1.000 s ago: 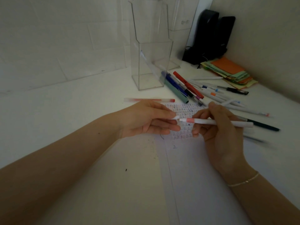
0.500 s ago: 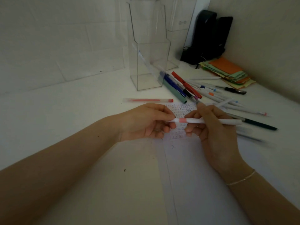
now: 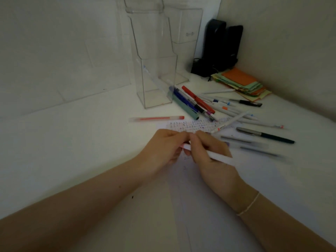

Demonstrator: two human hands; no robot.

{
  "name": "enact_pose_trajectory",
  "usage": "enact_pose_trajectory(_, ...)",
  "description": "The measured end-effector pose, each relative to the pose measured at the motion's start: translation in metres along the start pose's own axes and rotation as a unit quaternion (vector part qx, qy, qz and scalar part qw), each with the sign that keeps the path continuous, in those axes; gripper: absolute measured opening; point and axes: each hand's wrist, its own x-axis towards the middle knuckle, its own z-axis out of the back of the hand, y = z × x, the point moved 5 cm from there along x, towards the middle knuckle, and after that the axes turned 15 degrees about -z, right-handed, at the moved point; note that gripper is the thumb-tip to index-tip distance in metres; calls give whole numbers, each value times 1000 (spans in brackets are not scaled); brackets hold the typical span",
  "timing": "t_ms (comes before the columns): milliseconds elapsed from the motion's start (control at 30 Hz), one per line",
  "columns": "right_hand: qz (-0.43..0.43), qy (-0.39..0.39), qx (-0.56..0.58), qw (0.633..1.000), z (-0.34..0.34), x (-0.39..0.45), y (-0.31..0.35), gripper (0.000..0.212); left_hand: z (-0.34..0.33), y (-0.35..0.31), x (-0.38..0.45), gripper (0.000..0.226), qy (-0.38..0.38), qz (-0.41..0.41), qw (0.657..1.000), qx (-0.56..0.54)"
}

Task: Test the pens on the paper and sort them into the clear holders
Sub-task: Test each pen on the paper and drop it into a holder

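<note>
Over a sheet of paper (image 3: 209,188) on a white bench (image 3: 72,142), the right hand (image 3: 212,157) grips a white pen (image 3: 218,158), fingers curled round its barrel. The left hand (image 3: 163,148) pinches the pen's near end. Loose pens (image 3: 209,106) lie near two clear holders (image 3: 154,70); the nearer holder has one pen leaning inside it, and a red pen (image 3: 156,118) lies apart.
</note>
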Motion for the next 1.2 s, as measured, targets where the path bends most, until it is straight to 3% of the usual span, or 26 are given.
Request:
enact_pose_trajectory(167,-48,-4,66,997,30,6,27,17,-6,-8,12,31,-87,-22,995,-46)
enact_pose_trajectory(233,-43,-52,34,997,67,4,40,19,-21,-14,15,23,-76,-61,994,48)
enact_pose_trajectory(300,-41,-106,-17,993,115,-11,44,17,-51,-24,12,15,-4,-143,976,163)
enact_pose_trajectory(400,-75,-173,-70,979,188,-52,33,13,-113,-34,-2,15,148,-320,882,312)
enact_pose_trajectory(500,-130,-243,-46,960,250,-103,12,21,-183,-28,-18,22,266,-385,800,376)
enact_pose_trajectory(700,-213,-407,-104,882,317,-197,-43,21,-292,-17,-27,40,314,-437,725,430)
enact_pose_trajectory(800,-276,-422,-144,852,329,-226,-99,22,-315,-11,-20,41,313,-418,721,456)
enact_pose_trajectory(1000,-518,-219,-142,814,309,-245,-229,23,-314,7,-19,47,316,-398,734,450)
enact_pose_trajectory(1100,-552,-167,-123,807,302,-243,-265,28,-313,6,-20,43,315,-390,746,438)
enact_pose_trajectory(1200,-528,-211,-167,805,317,-234,-258,17,-313,3,-21,37,313,-380,751,440)
